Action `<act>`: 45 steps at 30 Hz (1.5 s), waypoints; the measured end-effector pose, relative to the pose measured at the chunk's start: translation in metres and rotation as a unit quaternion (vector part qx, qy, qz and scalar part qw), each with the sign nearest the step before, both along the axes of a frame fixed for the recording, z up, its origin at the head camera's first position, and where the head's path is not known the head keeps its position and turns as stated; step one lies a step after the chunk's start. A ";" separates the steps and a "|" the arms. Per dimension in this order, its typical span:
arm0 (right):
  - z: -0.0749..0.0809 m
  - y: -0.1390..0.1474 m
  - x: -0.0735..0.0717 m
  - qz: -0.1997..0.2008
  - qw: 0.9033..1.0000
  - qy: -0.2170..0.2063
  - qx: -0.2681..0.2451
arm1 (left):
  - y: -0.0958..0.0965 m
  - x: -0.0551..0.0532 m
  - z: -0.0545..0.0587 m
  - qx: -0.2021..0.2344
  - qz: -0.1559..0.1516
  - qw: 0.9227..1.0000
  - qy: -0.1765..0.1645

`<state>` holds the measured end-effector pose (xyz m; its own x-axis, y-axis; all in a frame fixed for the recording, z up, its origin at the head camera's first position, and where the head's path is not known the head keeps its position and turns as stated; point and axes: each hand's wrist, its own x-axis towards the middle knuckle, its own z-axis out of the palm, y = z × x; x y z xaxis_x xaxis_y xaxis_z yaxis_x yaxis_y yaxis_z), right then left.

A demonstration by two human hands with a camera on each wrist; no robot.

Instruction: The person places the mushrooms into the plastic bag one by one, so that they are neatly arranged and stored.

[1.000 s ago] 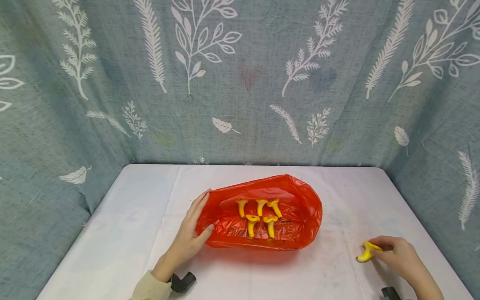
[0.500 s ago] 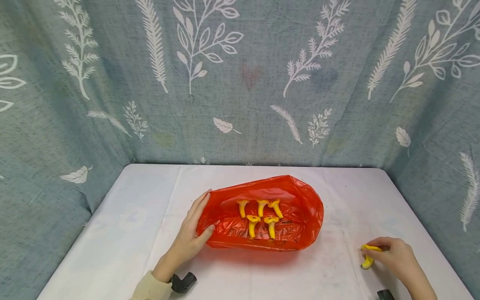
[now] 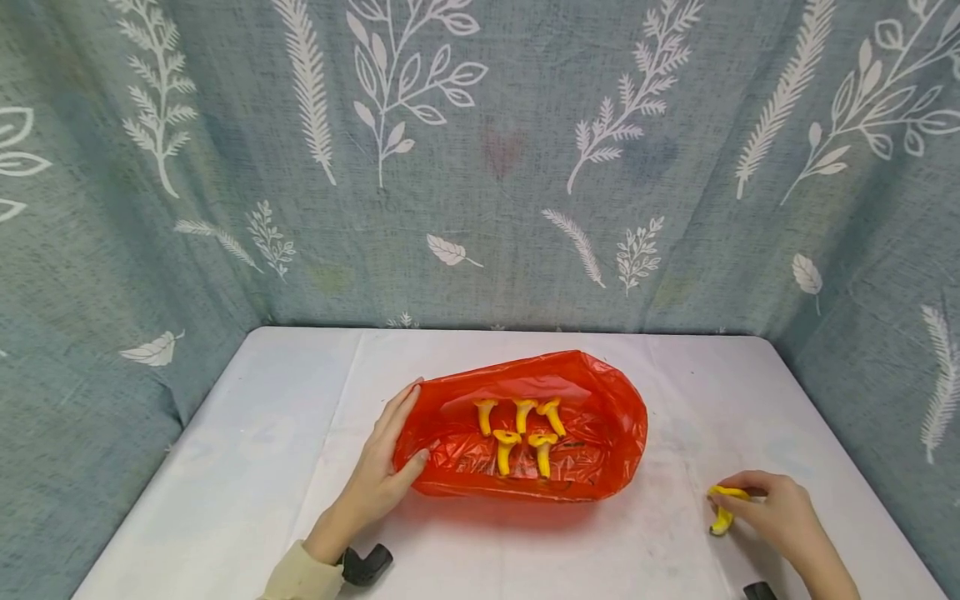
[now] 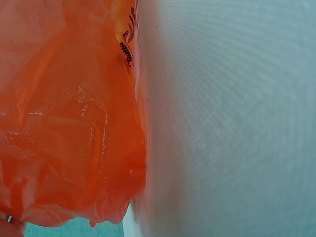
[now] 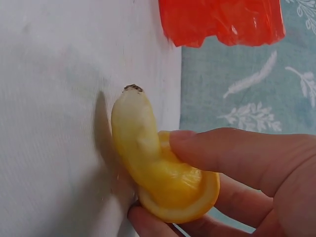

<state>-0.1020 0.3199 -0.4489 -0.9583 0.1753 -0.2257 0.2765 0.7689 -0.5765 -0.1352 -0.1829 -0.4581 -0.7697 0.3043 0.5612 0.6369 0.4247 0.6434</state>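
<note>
An open red plastic bag (image 3: pixel 517 493) stands at the middle of the table, its mouth facing up. Inside it lie several yellow mushrooms (image 3: pixel 543 457) with flared caps, in two rows. At the bag's left end, my left hand (image 3: pixel 378 475) holds the rim, the thumb at the front and the fingers along the back. To the right of the bag, my right hand (image 3: pixel 780 508) pinches another yellow mushroom (image 5: pixel 136 128) by its cap. Its stem hangs close to the tabletop, with a dark tip, as the right wrist view shows. In the left wrist view the bag's side hides most of the hand.
A white cloth covers the table (image 3: pixel 247 467). Behind and on both sides hangs a grey-green curtain (image 3: pixel 480 250) with white leaf prints. A black wrist mount (image 3: pixel 367 565) sits at the left wrist, and another dark piece (image 3: pixel 760 591) shows by the right wrist.
My right hand has shifted a little to the left with the mushroom, whose stem has swung to point downward. The left hand and the bag stay nearly where they were.
</note>
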 end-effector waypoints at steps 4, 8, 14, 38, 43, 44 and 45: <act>0.000 -0.004 0.002 0.004 1.000 0.011 -0.006 | 0.000 0.000 -0.001 -0.006 0.002 1.000 -0.008; -0.002 -0.007 0.003 0.012 0.999 0.026 -0.024 | -0.001 0.000 -0.001 -0.009 0.007 1.000 -0.013; -0.002 -0.014 0.003 0.015 0.998 0.026 -0.059 | -0.001 -0.001 -0.002 -0.009 0.008 1.000 -0.006; 0.001 -0.035 0.006 0.013 0.980 0.019 -0.200 | -0.001 -0.001 -0.002 -0.004 0.003 1.000 -0.002; 0.006 -0.038 0.006 0.018 0.974 0.021 -0.223 | -0.001 -0.001 -0.003 0.000 -0.002 1.000 -0.002; 0.006 -0.038 0.007 0.020 0.973 0.024 -0.228 | -0.001 -0.001 -0.003 0.001 -0.004 1.000 -0.002; 0.007 -0.038 0.007 0.021 0.972 0.027 -0.232 | -0.001 -0.001 -0.003 0.001 -0.005 1.000 -0.002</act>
